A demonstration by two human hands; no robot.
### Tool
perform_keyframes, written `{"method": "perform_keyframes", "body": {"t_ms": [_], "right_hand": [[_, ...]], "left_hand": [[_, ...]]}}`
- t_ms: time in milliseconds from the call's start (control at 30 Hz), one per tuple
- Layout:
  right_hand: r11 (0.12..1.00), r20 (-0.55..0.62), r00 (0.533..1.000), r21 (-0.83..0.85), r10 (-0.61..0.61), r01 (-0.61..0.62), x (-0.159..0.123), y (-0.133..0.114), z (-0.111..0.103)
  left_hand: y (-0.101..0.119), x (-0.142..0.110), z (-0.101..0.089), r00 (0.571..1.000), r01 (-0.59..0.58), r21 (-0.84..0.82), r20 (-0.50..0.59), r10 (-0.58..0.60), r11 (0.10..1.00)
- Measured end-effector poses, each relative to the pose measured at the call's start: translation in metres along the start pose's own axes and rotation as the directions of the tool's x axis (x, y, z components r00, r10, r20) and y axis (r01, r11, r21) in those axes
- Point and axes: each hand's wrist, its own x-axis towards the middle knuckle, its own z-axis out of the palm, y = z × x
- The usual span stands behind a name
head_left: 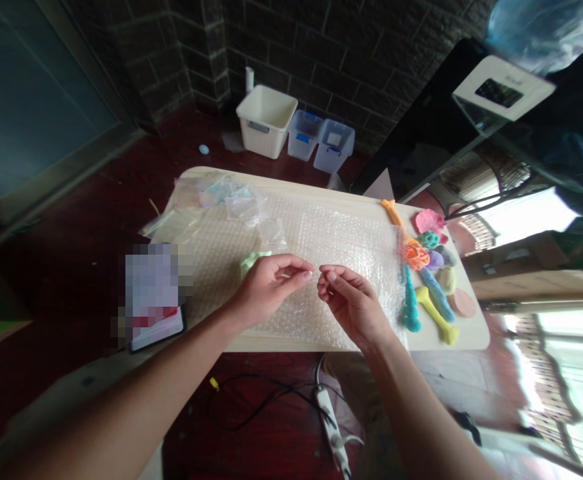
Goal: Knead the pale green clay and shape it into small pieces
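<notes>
Above the bubble wrap [341, 240], my two hands are held close together, fingertips a small gap apart. My left hand [276, 283] pinches a tiny pale bit [312, 270] between thumb and forefinger; its material is too small to tell. The fingers of my right hand [346, 290] are curled, with thumb and forefinger pressed together. Whatever they may hold there is hidden. Just behind my left hand lies a light green lump [249, 262] that looks like soft modelling clay, partly covered by the hand.
Coloured clay-like shapes, among them a yellow bone-like piece [437, 315] and an orange one [415, 253], lie at the table's right end. Clear plastic bags [236, 200] are at the back left. A tablet-like device [156, 333] stands left, and a power strip [332, 427] lies below.
</notes>
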Motion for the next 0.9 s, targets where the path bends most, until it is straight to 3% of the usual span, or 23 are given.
{"method": "perform_keyframes", "body": {"t_ms": [667, 900], "right_hand": [[0.999, -0.084, 0.996, -0.028, 0.014, -0.017, 0.0013, 0.0011, -0.0014], [1.000, -0.049, 0.999, -0.021, -0.013, 0.012, 0.0018, 0.0008, 0.0004]], "left_hand": [[-0.0023, 0.0011, -0.0010, 0.999, 0.017, 0.081, -0.044, -0.013, 0.997], [0.0006, -0.0002, -0.0006, 0.999, 0.016, 0.077, -0.041, -0.013, 0.997]]}}
